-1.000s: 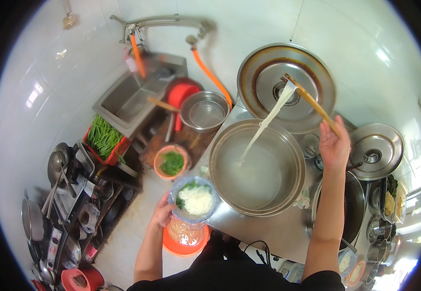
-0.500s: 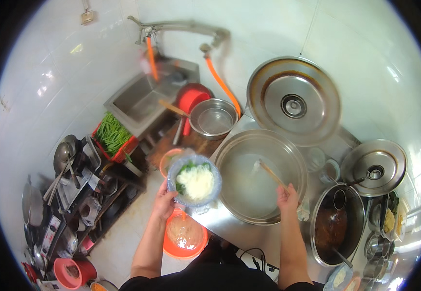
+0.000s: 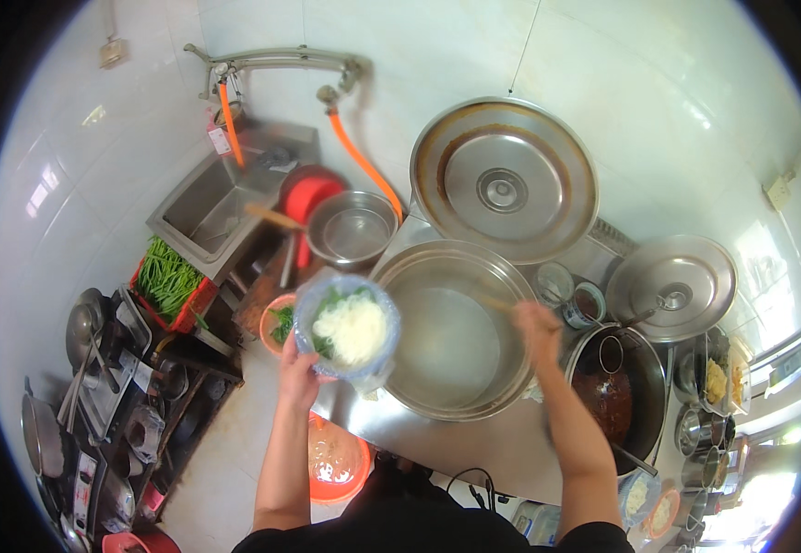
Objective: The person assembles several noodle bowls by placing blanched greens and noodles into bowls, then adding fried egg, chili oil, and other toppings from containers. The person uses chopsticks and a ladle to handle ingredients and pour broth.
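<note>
My left hand point(image 3: 301, 373) grips a bowl point(image 3: 389, 343) lined with a clear plastic bag, its fingers at the near left rim. White noodles point(image 3: 356, 330) and green leaves point(image 3: 321, 345) fill it. The bowl hangs just left of a wide steel pot point(image 3: 453, 415) of cloudy liquid. Over that pot's right rim, my right hand point(image 3: 537, 332) is closed on a long wooden stick-like utensil point(image 3: 495, 303), smeared by motion. The utensil points left over the liquid; its exact kind is unclear.
A pot of reddish-brown sauce point(image 3: 603, 405) with a ladle stands at right. Large steel lids point(image 3: 548, 170) lean behind. Far left are a sink point(image 3: 200, 217), greens in a red basket point(image 3: 170, 281) and a utensil rack point(image 3: 106, 392). An orange basin point(image 3: 336, 465) sits below the counter.
The view has shifted right. My right hand has risen towards the wide pot's right rim, and the utensil now lies flatter over the liquid. My left hand still holds the bowl.
</note>
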Motion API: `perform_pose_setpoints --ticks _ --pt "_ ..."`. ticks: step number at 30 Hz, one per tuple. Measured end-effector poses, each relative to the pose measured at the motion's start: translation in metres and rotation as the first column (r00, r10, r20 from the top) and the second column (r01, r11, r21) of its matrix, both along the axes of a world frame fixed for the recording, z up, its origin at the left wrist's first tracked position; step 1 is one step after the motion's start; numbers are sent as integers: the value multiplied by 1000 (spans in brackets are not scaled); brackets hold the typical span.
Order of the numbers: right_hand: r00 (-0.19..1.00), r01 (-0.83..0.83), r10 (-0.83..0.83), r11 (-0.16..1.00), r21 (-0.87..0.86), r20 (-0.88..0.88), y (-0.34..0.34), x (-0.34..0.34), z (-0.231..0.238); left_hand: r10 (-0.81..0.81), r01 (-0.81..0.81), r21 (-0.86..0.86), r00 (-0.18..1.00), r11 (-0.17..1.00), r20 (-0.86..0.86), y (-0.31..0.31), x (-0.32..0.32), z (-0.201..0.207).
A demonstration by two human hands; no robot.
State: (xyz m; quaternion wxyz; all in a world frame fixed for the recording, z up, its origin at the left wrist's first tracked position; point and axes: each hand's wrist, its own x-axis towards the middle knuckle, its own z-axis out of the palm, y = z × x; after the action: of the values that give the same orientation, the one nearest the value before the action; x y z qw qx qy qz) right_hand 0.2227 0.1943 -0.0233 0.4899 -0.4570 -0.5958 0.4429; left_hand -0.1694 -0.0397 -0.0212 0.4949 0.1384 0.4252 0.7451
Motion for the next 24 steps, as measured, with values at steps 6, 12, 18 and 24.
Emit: perform_pose_setpoints --ticks 6,12,18,24 --pt "711 -431 309 901 45 631 -28 -57 -155 127 -126 -78 992 989 6 -52 -10 -20" --pt "651 -267 190 964 -12 735 1 -77 -216 239 -241 -134 971 961 -31 -103 -8 -27" --pt "513 316 -788 544 -777 -342 75 -65 -304 270 -262 -195 963 945 17 -128 -7 -32" --pt "186 -195 -845 468 -862 -501 71 -49 -304 269 -257 -185 962 949 40 -118 -4 -29"
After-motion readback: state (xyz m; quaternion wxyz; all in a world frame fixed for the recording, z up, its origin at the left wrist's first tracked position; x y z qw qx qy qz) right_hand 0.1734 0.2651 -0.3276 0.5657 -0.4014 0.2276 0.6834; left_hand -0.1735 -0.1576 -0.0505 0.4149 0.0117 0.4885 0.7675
